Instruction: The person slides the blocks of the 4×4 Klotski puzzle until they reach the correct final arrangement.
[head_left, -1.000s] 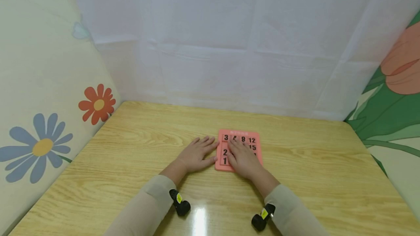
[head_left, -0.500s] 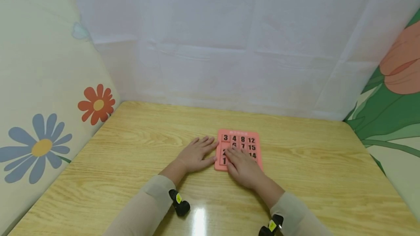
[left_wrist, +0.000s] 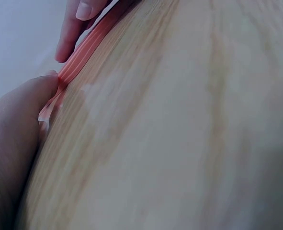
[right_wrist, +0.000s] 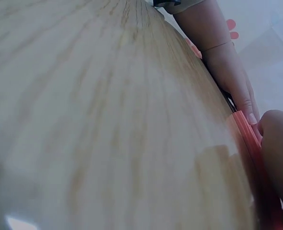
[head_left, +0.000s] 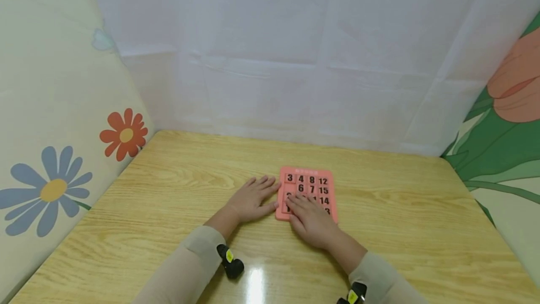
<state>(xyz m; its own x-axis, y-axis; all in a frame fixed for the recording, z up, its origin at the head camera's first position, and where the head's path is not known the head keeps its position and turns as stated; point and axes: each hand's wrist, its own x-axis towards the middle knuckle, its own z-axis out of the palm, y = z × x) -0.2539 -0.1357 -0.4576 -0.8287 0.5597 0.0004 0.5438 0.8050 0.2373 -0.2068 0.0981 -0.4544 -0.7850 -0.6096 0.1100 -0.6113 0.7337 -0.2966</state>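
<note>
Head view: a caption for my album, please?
A pink number puzzle on a table, left hand at its edge, right hand over its tiles.

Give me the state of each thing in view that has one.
Sliding number puzzle: flat on the table, numbers up, top row 3, 4, 8, 12; second row's leftmost slot empty.
Left hand: fingers extended, at the puzzle's left edge.
Right hand: fingers extended over the lower tiles.
Left wrist camera: worn.
Right wrist camera: worn, partly outside the head view.
White cloth: hanging, creased.
</note>
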